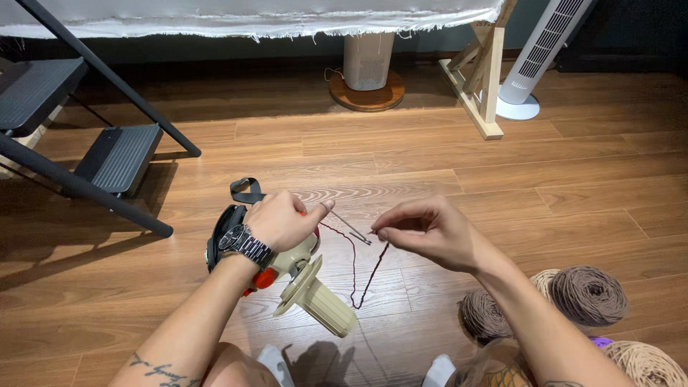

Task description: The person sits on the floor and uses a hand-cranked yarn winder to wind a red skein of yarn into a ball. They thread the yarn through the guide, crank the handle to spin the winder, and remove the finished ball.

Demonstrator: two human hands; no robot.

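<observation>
Honestly, I fear the dark red yarn (352,269) slipping from my pinched right hand (430,233) before the wire guide (349,226), while my left hand (281,221) grips the winder (312,287).

Home craft or hobby room | wood-plank floor (573,179) | black step ladder (107,154) | white tower fan (537,57) | frayed white cloth (251,18) stretched above | wooden frame leg (484,79) | brown yarn cakes (573,297) on floor

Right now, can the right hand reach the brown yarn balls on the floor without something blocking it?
Probably yes. The right hand pinches dark red yarn, and the brown yarn balls lie beside its forearm, with only bare floor around.
</observation>
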